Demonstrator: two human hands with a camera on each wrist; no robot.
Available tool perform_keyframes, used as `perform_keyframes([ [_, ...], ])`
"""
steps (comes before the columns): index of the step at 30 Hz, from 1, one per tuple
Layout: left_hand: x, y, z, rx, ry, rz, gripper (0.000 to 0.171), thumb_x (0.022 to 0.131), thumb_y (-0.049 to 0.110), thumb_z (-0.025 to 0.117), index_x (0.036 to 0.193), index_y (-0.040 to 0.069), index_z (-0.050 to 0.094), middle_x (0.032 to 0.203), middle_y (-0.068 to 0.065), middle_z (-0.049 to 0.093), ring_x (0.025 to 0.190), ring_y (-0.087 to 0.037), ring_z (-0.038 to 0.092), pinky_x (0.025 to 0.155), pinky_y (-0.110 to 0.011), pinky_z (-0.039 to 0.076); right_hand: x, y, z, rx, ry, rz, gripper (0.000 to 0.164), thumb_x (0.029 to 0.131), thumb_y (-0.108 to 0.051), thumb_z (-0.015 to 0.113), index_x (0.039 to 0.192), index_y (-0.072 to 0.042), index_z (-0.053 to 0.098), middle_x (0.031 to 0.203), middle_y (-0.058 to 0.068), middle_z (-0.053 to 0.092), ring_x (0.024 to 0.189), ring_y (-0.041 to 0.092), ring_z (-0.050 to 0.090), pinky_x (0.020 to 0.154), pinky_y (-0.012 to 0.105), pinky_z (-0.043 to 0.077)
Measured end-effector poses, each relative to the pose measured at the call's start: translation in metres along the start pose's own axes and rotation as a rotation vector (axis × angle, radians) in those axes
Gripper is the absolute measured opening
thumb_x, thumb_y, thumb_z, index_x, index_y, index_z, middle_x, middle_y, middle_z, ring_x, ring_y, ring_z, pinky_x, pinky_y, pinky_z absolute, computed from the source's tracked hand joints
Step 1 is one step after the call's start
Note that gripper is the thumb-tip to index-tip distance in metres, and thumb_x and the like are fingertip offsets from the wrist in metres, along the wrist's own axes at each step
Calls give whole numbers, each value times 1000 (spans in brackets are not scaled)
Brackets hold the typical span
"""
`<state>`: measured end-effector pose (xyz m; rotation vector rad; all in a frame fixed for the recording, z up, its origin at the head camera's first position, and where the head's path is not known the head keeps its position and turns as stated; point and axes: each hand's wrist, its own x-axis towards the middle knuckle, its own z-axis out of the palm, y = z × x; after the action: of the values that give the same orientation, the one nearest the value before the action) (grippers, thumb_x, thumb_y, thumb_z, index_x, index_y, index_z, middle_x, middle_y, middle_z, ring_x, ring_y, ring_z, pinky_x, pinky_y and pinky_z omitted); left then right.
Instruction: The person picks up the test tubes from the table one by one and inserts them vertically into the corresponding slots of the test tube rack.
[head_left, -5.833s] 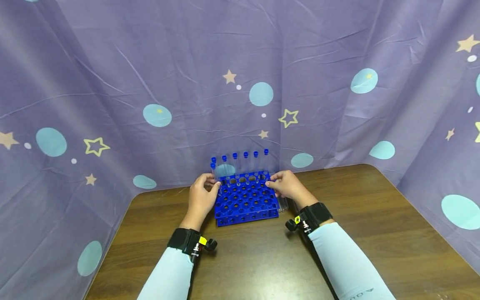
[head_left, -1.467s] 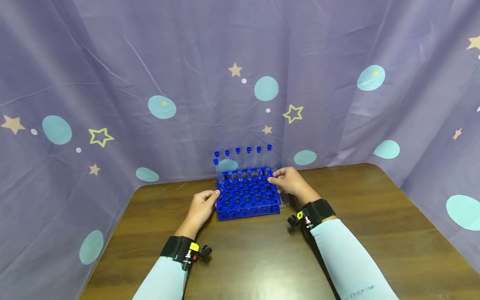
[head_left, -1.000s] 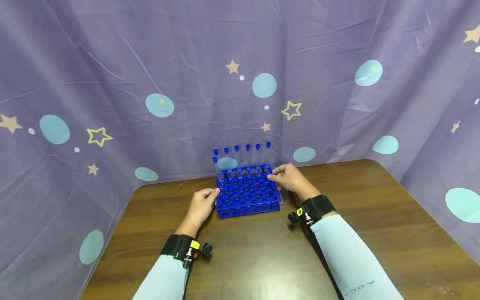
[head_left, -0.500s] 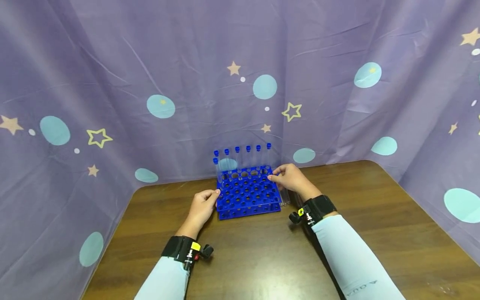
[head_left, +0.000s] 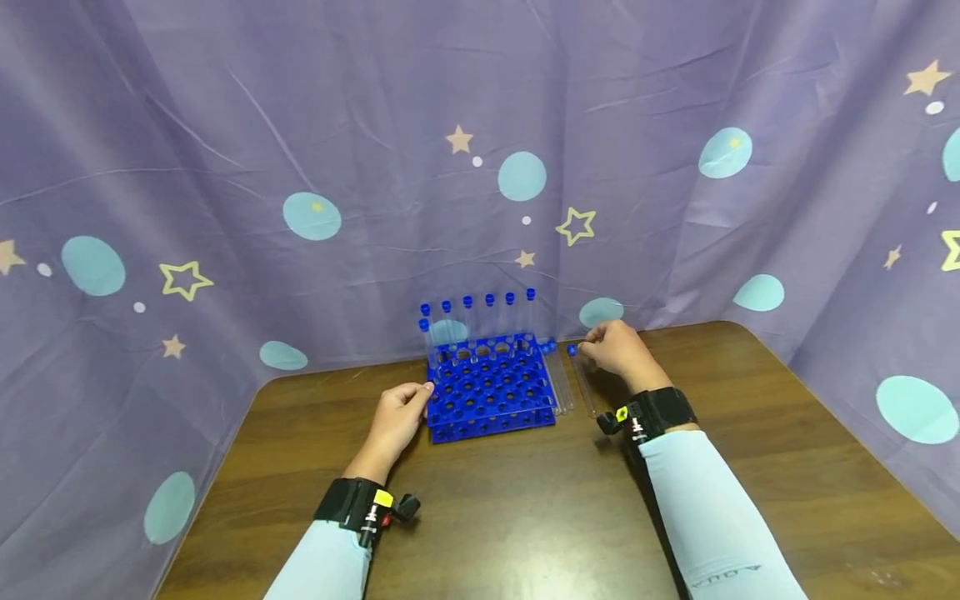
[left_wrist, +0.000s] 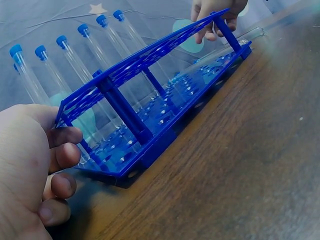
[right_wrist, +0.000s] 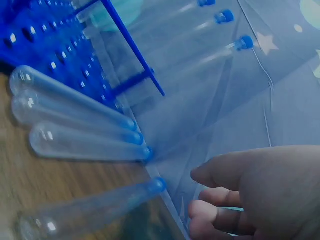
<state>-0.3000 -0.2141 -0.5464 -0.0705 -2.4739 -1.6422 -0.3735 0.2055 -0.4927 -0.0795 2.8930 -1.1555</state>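
Blue-capped clear round tube — lying front-to-back between blue perforated rack and nearer right hand | right fingers loosely bent, clear of tube | left hand pinches rack

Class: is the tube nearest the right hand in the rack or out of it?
Out: the tube lies on the table, apart from the rack, with three other tubes between them.

Blue rack w/ 7 upright tubes; 4 loose tubes flat R.
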Motion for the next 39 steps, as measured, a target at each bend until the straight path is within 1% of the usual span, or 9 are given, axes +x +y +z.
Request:
perform_keyframes([
  [2,0,-1,-1,-1,1,-4,38,114,29,70,90,1,78,67,7,58,65,-11,53,64,-25,45,0,2,-2,-18,-35,29,35,108,-29,76,126,1,75,110,20,82,88,28,80,81,43,64],
  [6,1,-3,-1,-5,1,-1,38,114,28,71,88,1,76,66,7,59,66,-11,54,65,-25,45,-2,3,-2,-18,-153,74,43,107,-30,77,135,2,69,98,15,81,82,24,78,73,40,66],
  [9,2,-2,0,-12,-3,1,38,114,28,71,89,0,77,66,7,59,65,-10,53,64,-25,45,-3,2,-2,-23,-192,70,45,104,-28,79,135,4,69,90,12,80,79,21,77,71,39,67],
  [16,2,-4,-1,-8,5,-2,38,113,29,71,89,1,78,66,7,59,65,-10,54,65,-25,45,-4,2,5,-35,-196,58,39,101,-23,83,128,4,71,90,13,80,79,22,78,71,40,68],
  [20,2,-3,0,-15,-3,0,39,113,30,71,88,1,77,66,7,59,65,-11,54,64,-25,44,-3,4,6,-67,-198,62,30,100,-20,85,117,1,72,87,11,80,74,21,77,68,37,66],
  [23,2,-3,1,-22,1,-6,38,113,29,72,88,1,78,66,7,59,65,-10,53,64,-24,43,-1,5,7,-76,-193,57,29,97,-20,87,113,0,73,84,11,80,70,20,76,66,35,65],
  [30,0,-3,0,-11,5,-11,38,114,31,71,90,1,79,67,6,60,67,-11,55,67,-25,45,0,6,11,-92,-180,49,41,94,-23,93,120,1,73,95,12,80,75,21,77,68,35,63],
  [36,1,-1,0,-21,6,-4,40,114,30,71,90,0,78,66,7,59,67,-12,55,68,-26,45,0,6,12,-131,-173,24,49,93,-28,95,126,1,72,97,12,79,75,20,77,70,34,61],
  [39,1,-1,0,-5,5,0,39,114,30,70,89,2,78,66,7,60,71,-15,57,72,-27,47,1,6,11,-137,-182,28,51,93,-28,95,127,1,71,100,13,80,75,21,77,70,34,62],
])
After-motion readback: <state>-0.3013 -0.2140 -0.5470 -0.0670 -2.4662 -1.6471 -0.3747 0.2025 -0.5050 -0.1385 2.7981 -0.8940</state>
